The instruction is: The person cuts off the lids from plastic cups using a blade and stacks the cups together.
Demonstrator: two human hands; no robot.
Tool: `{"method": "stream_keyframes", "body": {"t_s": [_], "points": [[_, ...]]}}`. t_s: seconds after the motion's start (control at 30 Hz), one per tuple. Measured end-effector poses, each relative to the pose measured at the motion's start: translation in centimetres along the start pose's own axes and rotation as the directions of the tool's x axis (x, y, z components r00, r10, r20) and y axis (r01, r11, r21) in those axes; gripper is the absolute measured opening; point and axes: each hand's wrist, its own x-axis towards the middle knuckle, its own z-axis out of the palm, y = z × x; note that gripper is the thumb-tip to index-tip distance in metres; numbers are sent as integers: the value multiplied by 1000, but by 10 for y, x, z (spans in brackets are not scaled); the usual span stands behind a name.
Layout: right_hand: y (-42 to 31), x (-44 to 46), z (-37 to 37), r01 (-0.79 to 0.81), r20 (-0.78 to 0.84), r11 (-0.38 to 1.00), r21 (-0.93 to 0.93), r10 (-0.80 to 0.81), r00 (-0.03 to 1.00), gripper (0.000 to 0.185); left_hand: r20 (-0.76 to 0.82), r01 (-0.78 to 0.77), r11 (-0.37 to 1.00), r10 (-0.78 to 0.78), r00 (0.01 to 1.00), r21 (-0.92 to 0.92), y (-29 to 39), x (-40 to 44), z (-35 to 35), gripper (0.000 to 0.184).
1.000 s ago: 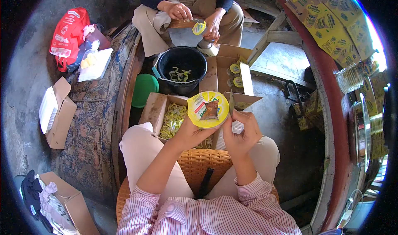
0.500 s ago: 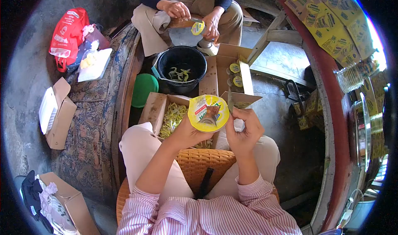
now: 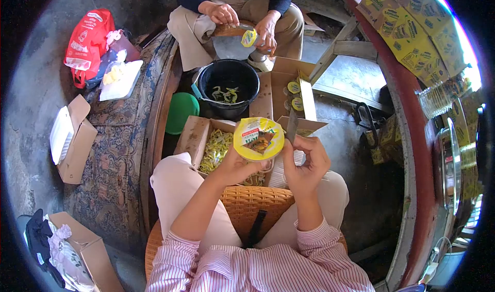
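Note:
My left hand is closed around a plastic drink cup with a printed yellow film lid, its top tilted toward me. Just right of the cup's rim, my right hand pinches a knife, blade pointing up. Whether the blade touches the rim I cannot tell. Below and behind the cup stands a cardboard box holding many yellow strips. A stack of clear ribbed cups shows between my wrists, partly hidden.
Opposite me a seated person holds another yellow-lidded cup and a blade. Between us are a black bucket with some strips, a green lid and a box with lidded cups. A red bag lies left.
My left hand has tipped the cup slightly, so its lid faces me differently. The knife in my right hand has shifted a little to the right, its blade more visible.

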Motion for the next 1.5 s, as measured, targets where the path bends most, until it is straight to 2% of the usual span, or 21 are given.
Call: {"method": "stream_keyframes", "body": {"t_s": [0.07, 0.17, 0.27, 0.37, 0.47, 0.57, 0.67, 0.77, 0.87, 0.97, 1.1, 1.27, 1.37, 1.5], "points": [[-3, 1, 0, 15, -3, 1000, -22, -15, 1000, 14, -37, 75, 983, -82, 996, -166, 7, -1, 2, 58], [-8, 0, 0, 38, 16, 998, -58, -37, 999, 16, -15, 115, 966, -122, 992, -232, 3, -1, -3, 57], [-12, -1, 2, 60, 2, 996, -70, -60, 998, 16, -10, 216, 958, -222, 975, -190, 7, -1, -5, 56], [-15, -2, 2, 67, 14, 995, -77, -66, 998, 17, -35, 89, 982, -96, 995, -166, 5, 1, -1, 51], [-14, -4, 4, 81, 2, 993, -89, -81, 997, 17, -11, 72, 995, -73, 997, -73, 7, 3, 1, 46], [-15, -4, 5, 95, -5, 990, -101, -96, 995, 18, -30, -80, 979, 87, 996, 189, -2, 5, 1, 42], [-11, -6, 5, 91, -24, 989, -120, -95, 995, 18, -51, -34, 995, 39, 998, 99, 1, 5, 6, 41], [-11, -6, 6, 102, -14, 984, -145, -105, 994, 19, -74, -11, 983, 25, 997, 185, -4, 4, 5, 40], [-10, -7, 8, 109, -24, 985, -135, -113, 993, 19, -50, 28, 998, -25, 998, 63, 3, 5, 8, 40], [-8, -8, 8, 96, -23, 983, -153, -101, 995, 20, 31, -2, 943, -9, 999, 332, -11, 4, -2, 48], [-8, -7, 7, 105, -21, 975, -197, -112, 994, 20, 9, 34, 942, -39, 999, 334, -12, 4, 1, 54], [-9, -4, 6, 125, -25, 969, -214, -133, 991, 20, 35, -34, 955, 24, 999, 296, -5, 6, 6, 57], [-9, -2, 5, 136, -26, 969, -205, -144, 989, 20, 110, -31, 893, -21, 994, 449, -6, 6, 2, 60], [-8, 0, 1, 112, -22, 968, -226, -120, 993, 20, 117, -97, 906, 53, 992, 412, -11, 4, 3, 59]]}}
